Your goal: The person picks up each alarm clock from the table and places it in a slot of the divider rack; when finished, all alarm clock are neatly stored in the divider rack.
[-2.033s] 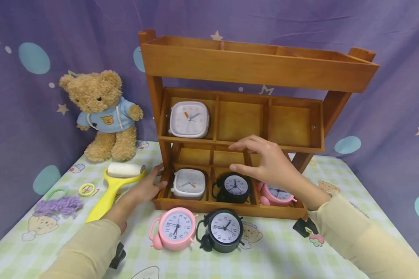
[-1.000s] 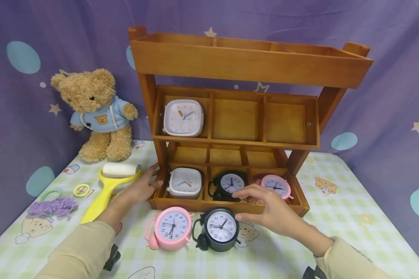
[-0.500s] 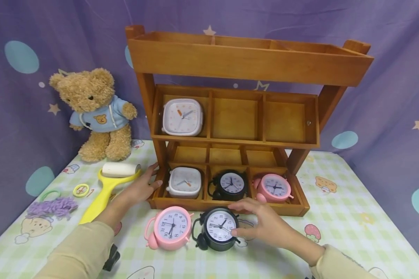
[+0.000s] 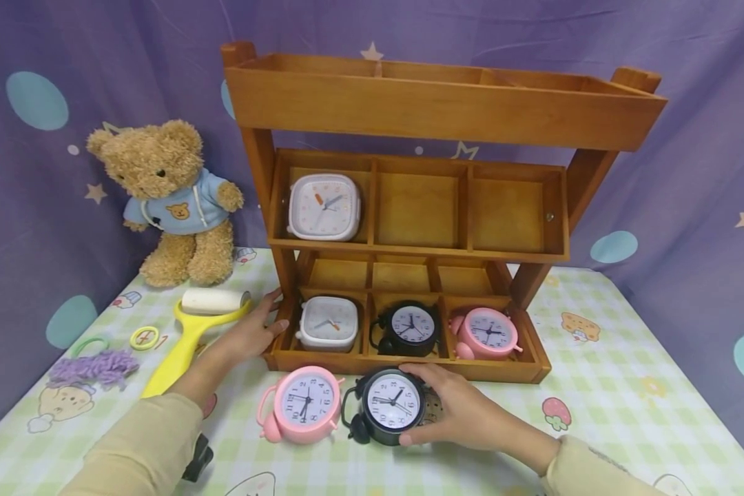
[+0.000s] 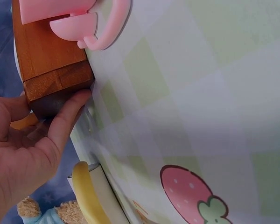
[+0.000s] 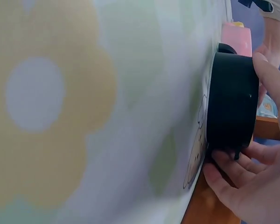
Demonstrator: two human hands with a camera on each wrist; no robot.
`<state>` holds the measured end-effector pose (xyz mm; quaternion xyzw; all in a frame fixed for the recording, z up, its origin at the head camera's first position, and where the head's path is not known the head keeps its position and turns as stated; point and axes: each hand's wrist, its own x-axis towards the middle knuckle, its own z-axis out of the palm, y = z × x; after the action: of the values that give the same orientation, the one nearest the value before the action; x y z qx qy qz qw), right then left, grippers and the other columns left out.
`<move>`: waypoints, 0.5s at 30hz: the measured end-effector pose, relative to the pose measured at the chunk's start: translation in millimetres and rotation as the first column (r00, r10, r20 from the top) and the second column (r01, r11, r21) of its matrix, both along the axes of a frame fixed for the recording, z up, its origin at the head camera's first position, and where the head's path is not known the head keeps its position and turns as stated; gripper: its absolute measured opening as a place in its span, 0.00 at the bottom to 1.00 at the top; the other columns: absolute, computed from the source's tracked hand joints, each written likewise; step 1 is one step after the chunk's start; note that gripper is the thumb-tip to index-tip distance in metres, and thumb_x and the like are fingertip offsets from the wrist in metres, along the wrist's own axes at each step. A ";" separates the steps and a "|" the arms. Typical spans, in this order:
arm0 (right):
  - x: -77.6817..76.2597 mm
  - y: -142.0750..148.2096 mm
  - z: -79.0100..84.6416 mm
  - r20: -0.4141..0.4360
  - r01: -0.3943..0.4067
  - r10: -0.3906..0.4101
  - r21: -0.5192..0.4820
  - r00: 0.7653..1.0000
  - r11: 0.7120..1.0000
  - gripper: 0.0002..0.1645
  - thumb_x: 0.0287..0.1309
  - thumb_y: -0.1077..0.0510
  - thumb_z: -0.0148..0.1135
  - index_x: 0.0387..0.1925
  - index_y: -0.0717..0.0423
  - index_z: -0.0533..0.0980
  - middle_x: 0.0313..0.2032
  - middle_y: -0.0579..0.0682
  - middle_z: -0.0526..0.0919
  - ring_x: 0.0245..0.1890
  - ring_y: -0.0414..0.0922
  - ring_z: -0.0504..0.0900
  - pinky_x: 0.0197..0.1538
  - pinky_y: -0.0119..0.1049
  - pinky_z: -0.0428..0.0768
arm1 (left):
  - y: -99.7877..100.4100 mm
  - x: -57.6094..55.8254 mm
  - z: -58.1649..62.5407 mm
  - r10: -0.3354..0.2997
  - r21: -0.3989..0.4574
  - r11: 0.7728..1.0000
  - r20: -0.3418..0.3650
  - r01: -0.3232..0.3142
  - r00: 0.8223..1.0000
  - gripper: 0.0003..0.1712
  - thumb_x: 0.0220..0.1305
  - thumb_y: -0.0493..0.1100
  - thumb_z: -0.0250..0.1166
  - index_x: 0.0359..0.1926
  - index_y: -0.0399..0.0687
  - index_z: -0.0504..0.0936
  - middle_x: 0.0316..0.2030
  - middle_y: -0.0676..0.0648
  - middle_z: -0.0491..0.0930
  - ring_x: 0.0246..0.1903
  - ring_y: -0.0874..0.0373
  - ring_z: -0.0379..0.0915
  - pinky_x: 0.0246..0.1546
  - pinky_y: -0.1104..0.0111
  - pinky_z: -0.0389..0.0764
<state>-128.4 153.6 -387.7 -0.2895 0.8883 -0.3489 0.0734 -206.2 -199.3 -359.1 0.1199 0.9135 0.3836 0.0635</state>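
A black twin-bell alarm clock lies face up on the cloth in front of the wooden shelf. My right hand grips its right side; in the right wrist view, the thumb and fingers sit around the black clock body. At the shelf's lower left corner, my left hand holds the wood between thumb and fingers. A pink alarm clock lies just left of the black one. The bottom row bears a white clock, another black clock and another pink clock.
Another white clock sits in the middle tier's left compartment; the two beside it hold nothing. On the left are a yellow-handled roller, purple yarn, small rings and a teddy bear. A purple curtain hangs behind.
My right hand has moved down from above the bottom-row clocks to the front black alarm clock and taken hold of it. The left hand stays at the shelf corner.
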 end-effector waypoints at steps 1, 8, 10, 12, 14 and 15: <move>0.2 -1.3 -0.9 -0.003 0.006 -0.006 0.001 1.000 1.000 0.57 0.43 0.34 0.80 0.69 0.55 0.69 0.65 0.55 0.76 0.65 0.55 0.74 0.65 0.61 0.73 | 0.0 0.1 0.0 0.001 -0.001 1.000 -0.001 -0.001 1.000 0.36 0.76 0.34 0.51 0.74 0.20 0.45 0.67 0.17 0.58 0.69 0.24 0.53 0.71 0.38 0.52; 1.0 -8.6 -3.7 -0.010 0.041 -0.041 0.004 0.999 0.999 0.59 0.40 0.32 0.81 0.67 0.58 0.69 0.64 0.54 0.76 0.64 0.56 0.75 0.65 0.60 0.73 | -0.2 0.5 1.4 0.003 -0.001 1.000 0.013 -0.003 1.000 0.37 0.77 0.34 0.51 0.75 0.20 0.44 0.68 0.17 0.57 0.69 0.24 0.53 0.71 0.38 0.53; 0.7 -9.1 -3.0 -0.012 0.042 -0.042 0.013 0.999 0.999 0.59 0.39 0.31 0.81 0.67 0.58 0.69 0.63 0.54 0.77 0.63 0.55 0.76 0.64 0.60 0.74 | -0.4 0.7 1.7 0.002 -0.001 1.000 0.010 -0.002 1.000 0.36 0.77 0.34 0.51 0.74 0.20 0.44 0.68 0.17 0.57 0.69 0.24 0.53 0.71 0.39 0.53; 0.6 -8.1 -1.9 -0.005 0.040 -0.040 0.026 0.999 0.999 0.59 0.39 0.31 0.81 0.66 0.57 0.69 0.63 0.53 0.77 0.62 0.54 0.76 0.64 0.60 0.74 | -0.3 1.1 1.7 -0.001 -0.002 1.000 0.004 0.001 1.000 0.36 0.77 0.34 0.51 0.74 0.20 0.44 0.68 0.17 0.57 0.69 0.24 0.54 0.71 0.39 0.53; 1.1 -6.1 -0.2 0.008 0.037 -0.037 0.043 0.999 0.998 0.58 0.38 0.30 0.81 0.65 0.56 0.69 0.62 0.52 0.77 0.61 0.52 0.76 0.63 0.59 0.75 | -0.2 1.3 1.3 -0.004 0.000 1.000 -0.002 0.004 1.000 0.37 0.76 0.34 0.51 0.74 0.19 0.44 0.67 0.17 0.58 0.69 0.24 0.54 0.71 0.39 0.53; 1.4 -4.9 0.9 0.013 0.032 -0.032 0.051 0.999 0.998 0.58 0.38 0.30 0.81 0.65 0.56 0.70 0.61 0.51 0.77 0.61 0.52 0.76 0.63 0.58 0.75 | -0.2 1.4 1.1 -0.006 0.000 1.000 -0.005 0.006 1.000 0.37 0.76 0.34 0.52 0.74 0.19 0.44 0.67 0.17 0.58 0.69 0.24 0.54 0.71 0.39 0.53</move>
<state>-127.0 148.7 -386.8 -0.2709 0.9008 -0.3294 0.0814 -204.9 -199.5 -358.0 0.1236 0.9132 0.3833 0.0625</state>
